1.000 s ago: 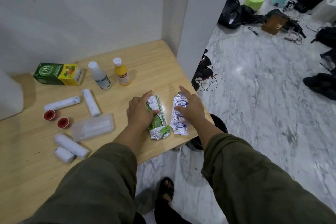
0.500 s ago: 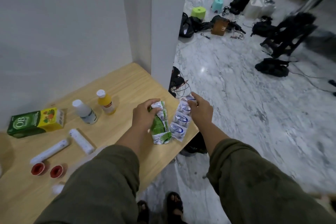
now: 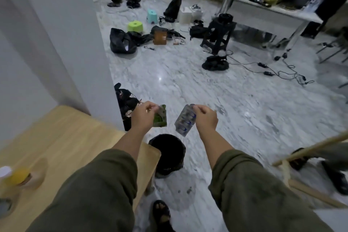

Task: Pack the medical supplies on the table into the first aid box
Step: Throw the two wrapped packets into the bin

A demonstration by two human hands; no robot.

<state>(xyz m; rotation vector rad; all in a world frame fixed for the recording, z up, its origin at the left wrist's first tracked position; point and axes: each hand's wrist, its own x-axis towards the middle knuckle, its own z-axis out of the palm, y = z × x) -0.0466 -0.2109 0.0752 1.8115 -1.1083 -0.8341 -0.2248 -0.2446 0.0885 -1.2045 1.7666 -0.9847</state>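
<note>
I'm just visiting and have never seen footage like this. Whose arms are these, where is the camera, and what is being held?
There is no machine here: a person wears a wide-angle camera on the head, so you look down along their own arms in olive sleeves. The left hand pinches a green sachet, and the right hand pinches a silver and blue blister strip. Both packs hang in the air past the corner of the wooden table, above the marble floor and a black bin. A blurred yellow bottle stands on the table at the left edge. No first aid box shows here.
</note>
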